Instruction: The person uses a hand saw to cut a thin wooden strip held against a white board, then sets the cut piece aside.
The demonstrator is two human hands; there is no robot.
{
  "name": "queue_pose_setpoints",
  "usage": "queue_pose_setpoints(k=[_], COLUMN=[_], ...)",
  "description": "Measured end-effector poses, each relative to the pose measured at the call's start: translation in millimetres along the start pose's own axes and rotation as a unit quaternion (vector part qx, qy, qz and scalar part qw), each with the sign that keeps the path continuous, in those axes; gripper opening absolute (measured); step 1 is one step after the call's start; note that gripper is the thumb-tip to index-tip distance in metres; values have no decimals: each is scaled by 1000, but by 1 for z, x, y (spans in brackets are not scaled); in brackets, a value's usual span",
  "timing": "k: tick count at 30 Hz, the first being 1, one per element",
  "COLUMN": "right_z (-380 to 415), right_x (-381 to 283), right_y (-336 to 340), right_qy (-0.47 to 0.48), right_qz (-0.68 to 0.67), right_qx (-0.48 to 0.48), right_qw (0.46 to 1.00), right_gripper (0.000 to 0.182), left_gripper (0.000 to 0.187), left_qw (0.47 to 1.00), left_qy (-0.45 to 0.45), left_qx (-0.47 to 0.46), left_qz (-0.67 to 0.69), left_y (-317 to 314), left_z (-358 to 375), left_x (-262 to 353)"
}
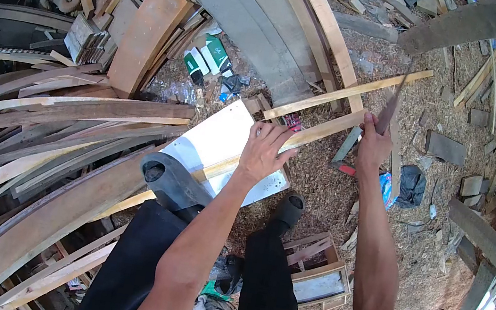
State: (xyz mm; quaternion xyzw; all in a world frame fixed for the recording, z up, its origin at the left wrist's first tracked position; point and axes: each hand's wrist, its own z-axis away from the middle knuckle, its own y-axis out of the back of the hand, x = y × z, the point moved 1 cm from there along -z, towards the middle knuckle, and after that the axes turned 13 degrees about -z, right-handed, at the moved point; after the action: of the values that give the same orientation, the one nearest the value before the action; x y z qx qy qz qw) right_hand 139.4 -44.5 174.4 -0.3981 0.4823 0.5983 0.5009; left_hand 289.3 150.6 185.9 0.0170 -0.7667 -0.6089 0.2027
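Observation:
My left hand presses down on a long wooden strip, fingers over its far side and thumb on top. The strip runs diagonally across a white board with small holes. My left foot, in a dark grey clog, rests on the board and overlaps the strip. Closed around the handle end of a saw-like tool with a narrow, tapering brown blade, my right hand is at the strip's far end. The tool's grip is hidden in my fingers. A second wooden strip lies just beyond.
Sawdust and wood scraps cover the ground. Curved planks are stacked on the left, and a broad grey curved panel stands ahead. A small wooden frame lies near my right foot. Green-and-white boxes sit beyond the board.

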Motion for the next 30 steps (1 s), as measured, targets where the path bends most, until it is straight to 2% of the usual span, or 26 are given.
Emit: queue_pose_setpoints(k=[1,3,4,5,7,9,11,13,15,17,19,20,22,24,26,28,30], right_z=[-1,1,10,8,-2,-10,-10,-10,-9,-9,-11,-13,-19,-37,-58,-73,-69], right_x=[0,-7,-37,-45,-61,-76,-92,-99,-106,-102,-90,-84,-75,-74,-74,-77,-75], right_y=[3,14,15,21,29,30,18,8,-3,-8,-7,-7,-8,-1,9,16,16], right_qy=[0,47,52,54,187,169,298,303,307,295,361,360,447,436,428,346,319], right_qz=[-1,103,171,171,235,281,299,311,370,366,366,366,335,342,350,430,427], right_qx=[0,46,32,30,-71,-100,-236,-279,-383,-384,-400,-401,-365,-362,-355,-256,-240], right_qw=[1000,992,983,983,951,939,875,856,789,795,758,759,745,750,753,794,811], right_gripper=[29,30,33,33,32,29,19,17,18,18,13,13,6,10,14,17,16], left_gripper=[39,39,39,39,38,38,38,38,38,37,37,38,39,42,43,43,43], left_qw=[1000,998,997,996,998,997,996,993,993,993,995,995,996,994,994,995,996], left_qy=[-14,-28,-27,-25,-22,-20,-28,-1,26,41,34,34,38,87,89,92,88], left_qx=[5,7,6,8,25,45,43,84,94,94,82,78,71,69,63,44,35], left_qz=[24,49,68,87,51,64,79,87,66,54,51,43,34,20,10,-10,1], left_y=[-2,-4,-4,-4,-6,-7,-5,-2,1,-2,-4,-6,-4,0,7,14,11], left_z=[-3,-7,-11,-17,-33,-52,-71,-83,-80,-73,-67,-63,-52,-38,-18,-4,-4], left_x=[2,6,10,14,19,25,35,44,40,38,37,38,38,34,23,15,13])
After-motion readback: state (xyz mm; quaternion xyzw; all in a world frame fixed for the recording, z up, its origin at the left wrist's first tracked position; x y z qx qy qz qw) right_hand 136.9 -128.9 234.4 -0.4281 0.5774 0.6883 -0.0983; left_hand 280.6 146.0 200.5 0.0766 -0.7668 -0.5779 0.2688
